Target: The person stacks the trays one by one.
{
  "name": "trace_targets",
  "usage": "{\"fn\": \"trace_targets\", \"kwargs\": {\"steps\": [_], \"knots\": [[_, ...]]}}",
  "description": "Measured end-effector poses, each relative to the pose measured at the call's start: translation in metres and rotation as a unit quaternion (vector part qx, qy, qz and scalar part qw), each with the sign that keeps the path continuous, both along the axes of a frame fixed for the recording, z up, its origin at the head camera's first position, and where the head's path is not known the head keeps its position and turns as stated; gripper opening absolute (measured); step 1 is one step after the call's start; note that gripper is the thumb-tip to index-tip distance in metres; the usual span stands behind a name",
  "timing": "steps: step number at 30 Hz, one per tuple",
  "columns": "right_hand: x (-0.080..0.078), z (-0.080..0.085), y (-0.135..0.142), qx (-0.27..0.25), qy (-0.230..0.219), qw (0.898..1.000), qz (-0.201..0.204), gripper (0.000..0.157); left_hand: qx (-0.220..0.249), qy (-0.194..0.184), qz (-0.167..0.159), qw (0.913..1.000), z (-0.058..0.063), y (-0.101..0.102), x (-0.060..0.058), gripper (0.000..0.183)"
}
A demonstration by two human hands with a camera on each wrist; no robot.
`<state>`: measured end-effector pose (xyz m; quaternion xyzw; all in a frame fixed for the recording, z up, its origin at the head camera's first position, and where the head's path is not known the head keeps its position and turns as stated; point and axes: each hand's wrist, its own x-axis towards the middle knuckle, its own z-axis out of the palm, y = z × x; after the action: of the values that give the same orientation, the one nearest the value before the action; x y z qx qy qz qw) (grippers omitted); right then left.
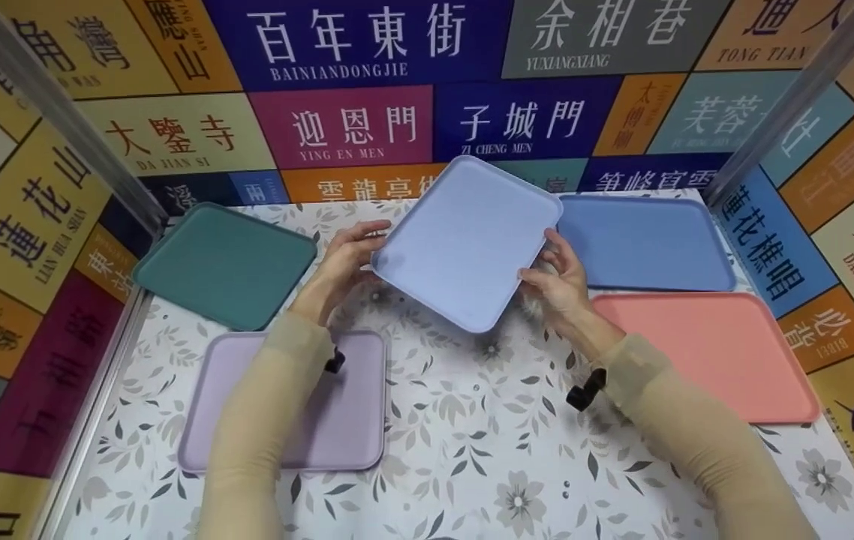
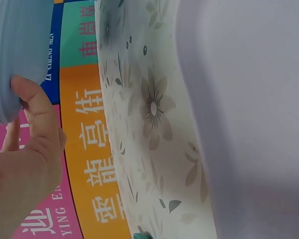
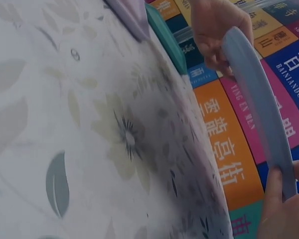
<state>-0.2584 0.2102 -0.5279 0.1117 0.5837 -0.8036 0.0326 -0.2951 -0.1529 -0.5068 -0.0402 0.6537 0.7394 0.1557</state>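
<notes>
Held up over the table's middle is a pale blue tray [image 1: 472,244], turned at an angle with its inside face towards the head view. My left hand [image 1: 341,262] grips its left corner, and part of that grip is hidden behind the tray. On the right edge, my right hand [image 1: 562,281] pinches the rim, its thumb near the lower side. The left wrist view catches the same tray [image 2: 22,55] edge-on with a fingertip against it. From the right wrist, both hands show at opposite ends of the tray [image 3: 259,104].
A green tray [image 1: 228,266] lies back left, with a lilac tray [image 1: 352,405] in front, partly under my left forearm. At right, a darker blue tray [image 1: 645,244] lies behind a coral tray [image 1: 712,356]. Lettered panels [image 1: 352,124] wall the floral-covered table [image 1: 464,465].
</notes>
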Motion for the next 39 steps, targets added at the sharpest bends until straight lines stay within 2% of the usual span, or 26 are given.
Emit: {"fn": "trace_targets", "kwargs": {"steps": [4, 8, 14, 19, 29, 39], "knots": [[-0.011, -0.002, 0.014, -0.013, 0.005, 0.999, 0.039, 0.096, -0.009, -0.011, -0.033, 0.9994, 0.001, -0.001, -0.003, 0.049], [-0.021, -0.004, 0.025, -0.013, 0.021, 0.996, 0.083, 0.093, -0.014, -0.012, -0.058, 0.9982, -0.002, -0.001, -0.003, 0.053], [-0.033, -0.004, 0.034, -0.017, 0.025, 0.989, 0.144, 0.093, -0.03, -0.008, -0.084, 0.9959, -0.006, 0.0, -0.003, 0.062], [-0.044, -0.003, 0.037, 0.004, 0.024, 0.985, 0.173, 0.09, -0.039, 0.008, -0.099, 0.9943, -0.006, 0.001, -0.002, 0.071], [-0.065, 0.004, 0.036, 0.077, -0.009, 0.978, 0.191, 0.086, -0.04, 0.013, -0.083, 0.9957, -0.017, 0.009, -0.004, 0.083], [-0.082, -0.005, 0.025, 0.209, -0.028, 0.956, 0.204, 0.089, -0.095, -0.001, -0.051, 0.9942, -0.028, 0.019, -0.01, 0.086]]}}
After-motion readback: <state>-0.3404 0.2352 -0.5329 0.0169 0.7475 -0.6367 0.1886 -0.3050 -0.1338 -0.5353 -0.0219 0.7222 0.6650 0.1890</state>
